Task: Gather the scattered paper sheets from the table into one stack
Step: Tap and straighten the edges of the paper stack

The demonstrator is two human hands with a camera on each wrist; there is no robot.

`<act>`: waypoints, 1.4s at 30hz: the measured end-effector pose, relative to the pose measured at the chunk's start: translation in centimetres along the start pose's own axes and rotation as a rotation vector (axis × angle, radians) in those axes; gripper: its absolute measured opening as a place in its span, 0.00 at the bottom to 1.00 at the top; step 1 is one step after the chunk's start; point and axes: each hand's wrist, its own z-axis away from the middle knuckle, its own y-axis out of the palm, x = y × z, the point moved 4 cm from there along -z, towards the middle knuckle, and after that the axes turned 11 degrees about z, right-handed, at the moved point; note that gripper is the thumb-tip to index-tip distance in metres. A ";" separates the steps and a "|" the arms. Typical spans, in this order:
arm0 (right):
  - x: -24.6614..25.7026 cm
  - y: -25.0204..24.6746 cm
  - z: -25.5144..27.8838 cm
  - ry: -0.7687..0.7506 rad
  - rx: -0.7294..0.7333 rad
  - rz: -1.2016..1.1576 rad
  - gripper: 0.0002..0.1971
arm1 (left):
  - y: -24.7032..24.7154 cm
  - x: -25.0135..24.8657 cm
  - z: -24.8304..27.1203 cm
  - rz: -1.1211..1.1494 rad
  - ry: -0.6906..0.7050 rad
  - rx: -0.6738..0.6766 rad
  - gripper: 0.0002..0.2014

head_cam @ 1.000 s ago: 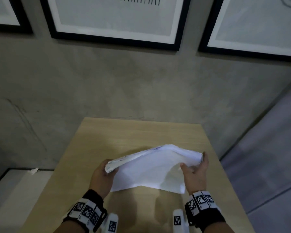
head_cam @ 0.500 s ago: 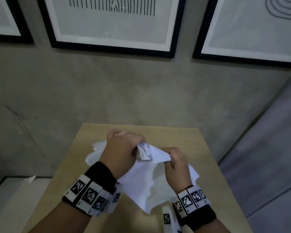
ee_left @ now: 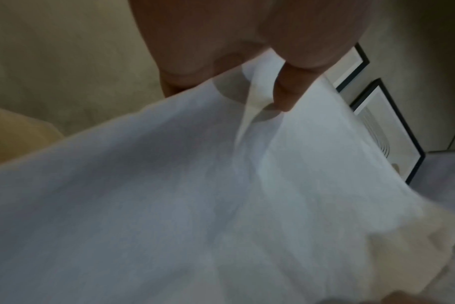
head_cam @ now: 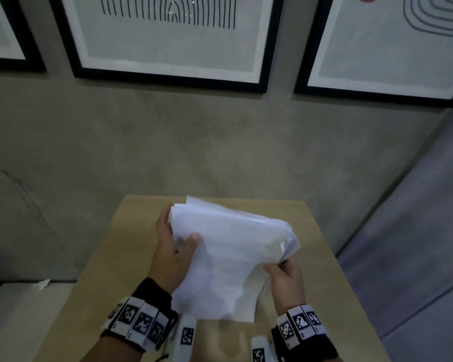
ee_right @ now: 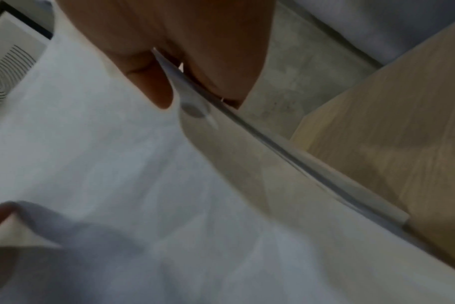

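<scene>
A bundle of white paper sheets (head_cam: pixel 228 246) hangs in the air above the light wooden table (head_cam: pixel 322 259), held by both hands. My left hand (head_cam: pixel 171 241) grips its far left edge, thumb on top and fingers behind. My right hand (head_cam: pixel 285 275) pinches the near right corner. The sheets sag and curl between the hands, their edges uneven. In the left wrist view the paper sheets (ee_left: pixel 195 205) fill the frame under my thumb and fingers. In the right wrist view the paper sheets (ee_right: pixel 143 185) are pinched edge-on between thumb and fingers.
The table's far edge stands against a grey concrete wall (head_cam: pixel 220 142) with framed prints (head_cam: pixel 168 37) hanging above. A grey floor (head_cam: pixel 416 231) drops away right of the table. A pale ledge (head_cam: pixel 24 304) lies low at the left.
The hands have spread apart from a close grip at the bundle's top. The left hand has shifted to the far left edge, the right to the near right corner, and the sheets have turned.
</scene>
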 end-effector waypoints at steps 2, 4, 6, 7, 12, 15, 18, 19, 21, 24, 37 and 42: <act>1.0 -0.3 0.1 -0.039 -0.068 -0.067 0.21 | -0.2 0.7 0.5 0.007 -0.020 -0.021 0.38; 2.0 -0.4 0.1 -0.047 -0.124 -0.138 0.18 | -0.4 1.2 0.6 0.031 -0.033 -0.034 0.31; 2.8 -0.4 0.1 -0.027 -0.169 -0.192 0.16 | -0.2 1.1 0.6 0.051 -0.020 -0.056 0.21; 3.2 -0.4 0.0 -0.019 -0.195 -0.203 0.14 | -0.1 0.9 0.6 0.052 0.003 -0.070 0.18; 5.1 -0.5 0.1 -0.213 -0.202 -0.195 0.20 | 0.4 -0.9 0.9 0.026 0.106 -0.097 0.17; 4.5 0.1 0.5 -0.223 -0.122 -0.042 0.15 | 0.3 0.5 1.1 -0.062 0.063 -0.106 0.16; 3.4 1.0 1.2 -0.180 -0.059 0.014 0.11 | 0.7 1.2 1.7 -0.108 0.052 -0.126 0.14; 3.3 1.4 1.4 -0.192 -0.040 0.022 0.09 | 1.0 1.2 1.9 -0.113 0.053 -0.131 0.12; 3.7 1.9 1.8 -0.214 -0.024 0.040 0.05 | 1.8 0.7 2.3 -0.120 0.043 -0.129 0.09; 4.3 2.1 1.6 -0.218 -0.050 0.060 0.08 | 2.8 0.0 2.5 -0.059 0.031 -0.131 0.11; 6.2 1.3 1.9 -0.433 -0.136 0.142 0.11 | 3.8 -5.0 -0.9 0.048 0.040 -0.480 0.29; 5.7 1.1 2.0 -0.441 -0.124 0.136 0.13 | 3.4 -4.4 -2.1 -0.068 0.079 -0.424 0.06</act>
